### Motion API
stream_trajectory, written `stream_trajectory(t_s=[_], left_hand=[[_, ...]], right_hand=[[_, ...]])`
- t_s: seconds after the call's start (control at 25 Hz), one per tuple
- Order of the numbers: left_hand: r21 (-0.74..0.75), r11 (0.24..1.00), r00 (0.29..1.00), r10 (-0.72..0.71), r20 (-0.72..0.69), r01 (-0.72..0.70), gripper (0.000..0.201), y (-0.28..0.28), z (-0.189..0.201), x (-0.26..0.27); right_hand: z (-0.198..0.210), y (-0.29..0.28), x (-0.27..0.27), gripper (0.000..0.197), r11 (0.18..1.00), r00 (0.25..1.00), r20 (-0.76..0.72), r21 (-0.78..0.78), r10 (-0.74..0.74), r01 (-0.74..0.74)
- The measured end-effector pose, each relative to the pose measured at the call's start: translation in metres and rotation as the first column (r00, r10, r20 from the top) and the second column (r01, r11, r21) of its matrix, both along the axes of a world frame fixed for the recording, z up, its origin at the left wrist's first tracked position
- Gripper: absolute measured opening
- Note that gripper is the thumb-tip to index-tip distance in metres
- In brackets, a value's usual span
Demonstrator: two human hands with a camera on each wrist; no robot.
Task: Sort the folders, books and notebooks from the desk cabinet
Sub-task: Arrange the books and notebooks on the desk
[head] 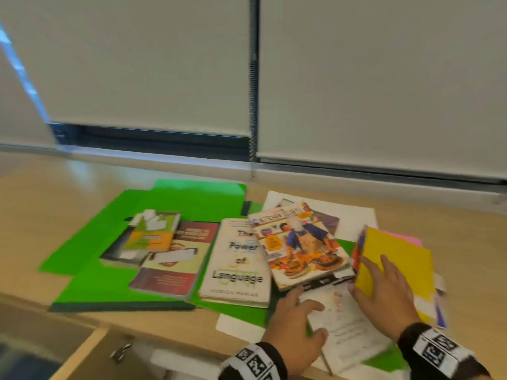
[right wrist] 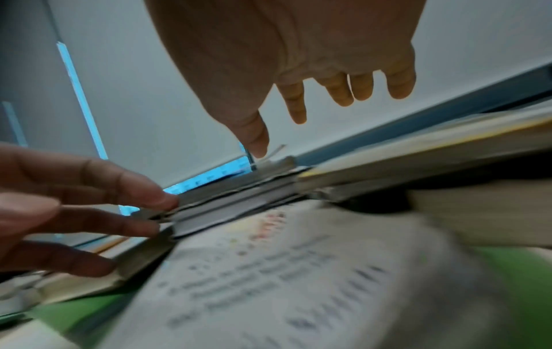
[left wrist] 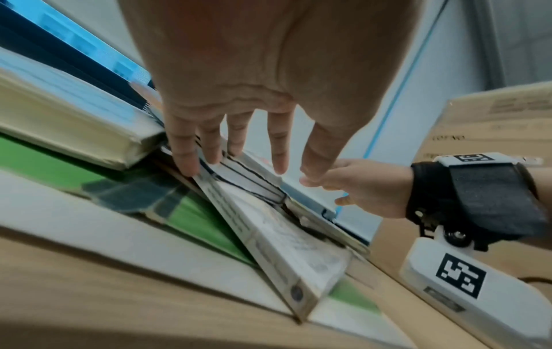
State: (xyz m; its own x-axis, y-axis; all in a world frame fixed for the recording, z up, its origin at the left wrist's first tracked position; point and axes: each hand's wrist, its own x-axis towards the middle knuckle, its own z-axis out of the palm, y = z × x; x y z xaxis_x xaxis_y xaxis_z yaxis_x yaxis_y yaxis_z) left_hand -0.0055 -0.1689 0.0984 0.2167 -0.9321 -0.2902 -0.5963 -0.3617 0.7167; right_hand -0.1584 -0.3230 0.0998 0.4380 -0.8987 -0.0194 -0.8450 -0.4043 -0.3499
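With both hands spread, the left hand (head: 295,322) should steady the cookbook (head: 300,242) while the right hand (head: 385,296) slides the yellow folder (head: 395,259) clear.

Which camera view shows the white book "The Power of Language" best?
The head view: the white book lies face up there, with its title readable. The left wrist view shows only what seems to be its thick page edge, blurred. In the right wrist view I cannot pick it out.
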Motion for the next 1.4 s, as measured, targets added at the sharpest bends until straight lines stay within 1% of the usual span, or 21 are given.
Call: stream_trajectory(t_s=[0.12, 0.2, 0.32, 0.44, 0.52, 0.56, 0.64, 0.72, 0.8, 0.84, 0.88, 0.92, 1.0, 1.08, 1.12, 1.16, 1.2, 1.24, 1.32, 1.36, 1.4], left_hand=[[-0.153, 0.967, 0.977, 0.192, -0.092, -0.205, 0.02, 0.023, 0.013, 0.03], [-0.239, 0.913, 0.943, 0.31, -0.12, -0.331, 0.018, 0.035, 0.02, 0.058], [-0.312, 0.809, 0.867, 0.471, -0.162, -0.498, 0.017, 0.054, 0.023, 0.117], [-0.338, 0.71, 0.783, 0.593, -0.186, -0.618, 0.017, 0.069, 0.015, 0.197], [-0.302, 0.678, 0.735, 0.662, -0.143, -0.67, 0.022, 0.081, 0.006, 0.256], [-0.25, 0.679, 0.717, 0.69, -0.104, -0.69, 0.03, 0.087, 0.002, 0.291], [-0.101, 0.687, 0.69, 0.724, 0.01, -0.719, 0.056, 0.1, -0.012, 0.354], [0.033, 0.703, 0.701, 0.702, 0.126, -0.711, 0.083, 0.104, -0.029, 0.403], [0.112, 0.72, 0.729, 0.677, 0.102, -0.685, 0.096, 0.1, -0.042, 0.425], [0.122, 0.726, 0.736, 0.67, 0.093, -0.677, 0.098, 0.097, -0.043, 0.425], [0.119, 0.738, 0.748, 0.656, 0.105, -0.664, 0.098, 0.092, -0.048, 0.429], [0.116, 0.739, 0.748, 0.651, 0.131, -0.664, 0.1, 0.09, -0.053, 0.432], [0.107, 0.718, 0.725, 0.674, 0.145, -0.688, 0.109, 0.089, -0.054, 0.44], [0.131, 0.697, 0.707, 0.705, 0.055, -0.705, 0.116, 0.091, -0.052, 0.451], [0.153, 0.686, 0.688, 0.724, -0.049, -0.711, 0.111, 0.093, -0.052, 0.455], [0.171, 0.684, 0.665, 0.73, -0.159, -0.71, 0.101, 0.094, -0.05, 0.459], [0.198, 0.687, 0.646, 0.725, -0.238, -0.699, 0.089, 0.096, -0.049, 0.46], [0.213, 0.703, 0.64, 0.708, -0.298, -0.678, 0.081, 0.096, -0.048, 0.46], [0.219, 0.729, 0.618, 0.672, -0.409, -0.648, 0.07, 0.097, -0.047, 0.457], [0.227, 0.728, 0.603, 0.671, -0.431, -0.647, 0.067, 0.099, -0.045, 0.454], [0.228, 0.73, 0.594, 0.666, -0.451, -0.644, 0.072, 0.102, -0.046, 0.453]], right_hand=[[0.017, 0.019, 0.059, 0.066, 0.977, 0.97, 0.123, 0.024, 0.209, -0.214], [0.029, 0.031, 0.098, 0.058, 0.927, 0.919, 0.242, 0.133, 0.312, -0.35], [0.037, 0.061, 0.159, 0.041, 0.804, 0.874, 0.358, 0.379, 0.329, -0.458], [0.026, 0.089, 0.229, 0.042, 0.677, 0.855, 0.399, 0.53, 0.332, -0.51], [0.011, 0.098, 0.271, 0.052, 0.653, 0.859, 0.362, 0.558, 0.363, -0.512], [0.005, 0.1, 0.295, 0.057, 0.658, 0.861, 0.345, 0.557, 0.373, -0.508], [-0.007, 0.104, 0.333, 0.067, 0.706, 0.882, 0.302, 0.529, 0.362, -0.471], [-0.017, 0.109, 0.363, 0.077, 0.801, 0.926, 0.199, 0.466, 0.319, -0.376], [-0.025, 0.113, 0.382, 0.085, 0.883, 0.971, 0.098, 0.405, 0.217, -0.238], [-0.027, 0.115, 0.387, 0.087, 0.901, 0.981, 0.102, 0.39, 0.162, -0.189], [-0.029, 0.115, 0.394, 0.088, 0.899, 0.985, 0.15, 0.414, 0.086, -0.141], [-0.03, 0.113, 0.398, 0.088, 0.872, 0.969, 0.245, 0.477, -0.013, -0.109], [-0.028, 0.102, 0.4, 0.083, 0.785, 0.872, 0.429, 0.613, -0.236, -0.089], [-0.023, 0.086, 0.396, 0.076, 0.684, 0.764, 0.48, 0.726, -0.432, -0.069], [-0.021, 0.079, 0.394, 0.073, 0.651, 0.743, 0.464, 0.757, -0.481, -0.052], [-0.018, 0.075, 0.392, 0.068, 0.633, 0.739, 0.451, 0.773, -0.5, -0.044], [-0.015, 0.075, 0.391, 0.059, 0.614, 0.75, 0.438, 0.787, -0.495, -0.055], [-0.011, 0.078, 0.392, 0.039, 0.603, 0.763, 0.443, 0.793, -0.471, -0.088], [-0.011, 0.089, 0.391, 0.018, 0.608, 0.827, 0.434, 0.78, -0.357, -0.147], [-0.013, 0.095, 0.388, 0.014, 0.626, 0.856, 0.425, 0.763, -0.294, -0.164], [-0.017, 0.1, 0.383, 0.015, 0.634, 0.879, 0.414, 0.751, -0.237, -0.183]])
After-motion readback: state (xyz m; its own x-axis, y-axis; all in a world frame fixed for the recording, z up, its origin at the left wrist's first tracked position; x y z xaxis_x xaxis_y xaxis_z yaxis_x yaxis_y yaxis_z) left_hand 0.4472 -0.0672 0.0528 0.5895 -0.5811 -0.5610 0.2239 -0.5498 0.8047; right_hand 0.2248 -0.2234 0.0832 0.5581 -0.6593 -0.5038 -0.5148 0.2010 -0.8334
